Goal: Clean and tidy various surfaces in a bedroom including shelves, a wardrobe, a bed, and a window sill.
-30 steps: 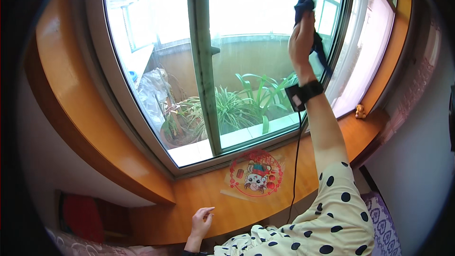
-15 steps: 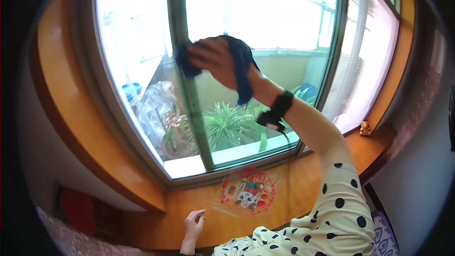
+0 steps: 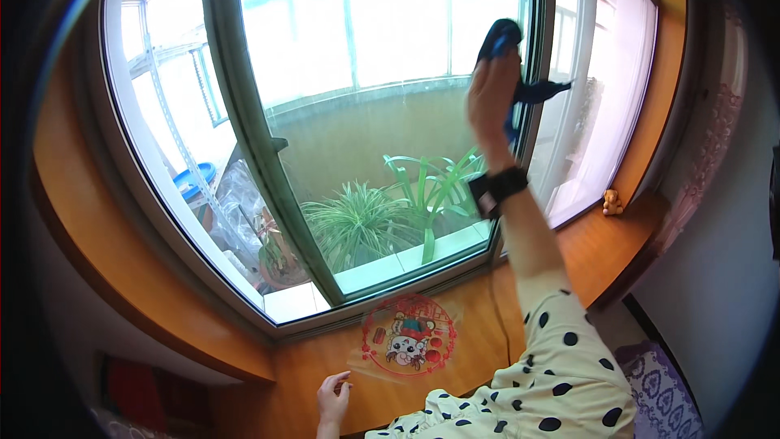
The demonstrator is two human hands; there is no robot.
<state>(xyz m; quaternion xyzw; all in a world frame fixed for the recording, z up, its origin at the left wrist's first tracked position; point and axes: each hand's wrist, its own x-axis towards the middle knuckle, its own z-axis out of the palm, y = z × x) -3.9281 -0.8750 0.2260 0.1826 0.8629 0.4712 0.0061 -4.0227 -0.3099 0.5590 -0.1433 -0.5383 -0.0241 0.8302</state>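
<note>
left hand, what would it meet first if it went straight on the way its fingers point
Probably the round red clear-film decal lying on the wooden sill, just ahead of the left hand, though the hand's height above the sill is unclear.

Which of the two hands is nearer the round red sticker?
Left. The left hand is just below and left of the sticker in the picture, not touching it; the right hand is much higher, at the window with a dark cloth.
</note>
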